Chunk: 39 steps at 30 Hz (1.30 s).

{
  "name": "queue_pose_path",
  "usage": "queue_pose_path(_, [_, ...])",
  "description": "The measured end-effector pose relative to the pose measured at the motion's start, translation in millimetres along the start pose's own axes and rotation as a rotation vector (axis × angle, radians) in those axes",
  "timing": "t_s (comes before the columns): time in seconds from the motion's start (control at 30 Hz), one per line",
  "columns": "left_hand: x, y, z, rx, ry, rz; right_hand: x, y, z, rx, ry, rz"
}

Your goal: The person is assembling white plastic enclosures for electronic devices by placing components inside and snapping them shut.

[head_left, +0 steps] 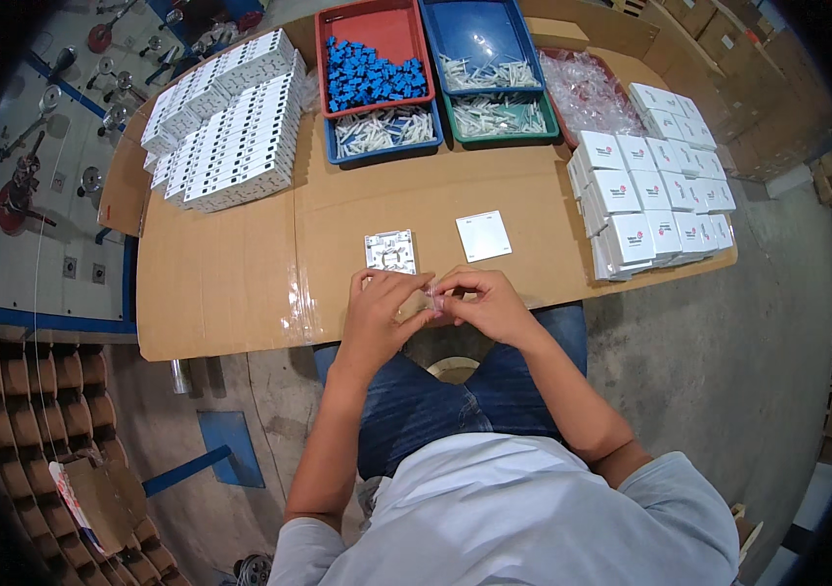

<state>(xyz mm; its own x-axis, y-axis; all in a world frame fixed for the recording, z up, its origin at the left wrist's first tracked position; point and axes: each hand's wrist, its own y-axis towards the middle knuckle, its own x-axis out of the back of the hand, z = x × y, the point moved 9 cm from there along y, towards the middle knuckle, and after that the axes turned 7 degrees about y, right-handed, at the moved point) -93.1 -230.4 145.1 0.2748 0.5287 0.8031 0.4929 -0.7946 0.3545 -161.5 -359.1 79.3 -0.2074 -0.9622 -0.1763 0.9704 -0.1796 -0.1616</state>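
Near the table's front edge, my left hand [379,314] and my right hand [492,307] meet with fingertips pinched together. Between them is a small piece of clear plastic [433,296], which looks like a little bag; fingers cover most of it. Just beyond my left hand lies a white square wall-plate frame [391,244] with its moulded, ribbed side up. A flat white square cover plate [483,236] rests on the cardboard beyond my right hand, apart from it.
Stacked white switch-like units [240,146] stand at the left, small white boxes [652,200] at the right. Along the back are a red tray [373,21] of blue plastic pieces, blue and green trays of white pieces, and a heap of clear plastic bags [587,93]. Cardboard [211,273] covers the table.
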Motion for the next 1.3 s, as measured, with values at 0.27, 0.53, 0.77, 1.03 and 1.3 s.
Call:
queue_pose_path(0.27, [-21,-8,0,0.021,-0.04,0.041,11,-2,3,0.069,-0.259,0.03])
queue_pose_path(0.53, [-43,-24,29,0.31,-0.246,-0.042,35,22,2,0.05,-0.256,0.11])
queue_pose_path(0.77, [-41,-61,83,0.445,-0.148,-0.328,207,145,55,0.297,-0.683,-0.575])
queue_pose_path(1.03, [-31,-63,140,0.516,-0.059,-0.476,278,235,74,0.253,-1.138,-0.738])
queue_pose_path(1.3, [-39,-68,151,0.597,-0.022,-0.501,307,255,62,0.064,-1.263,-0.62])
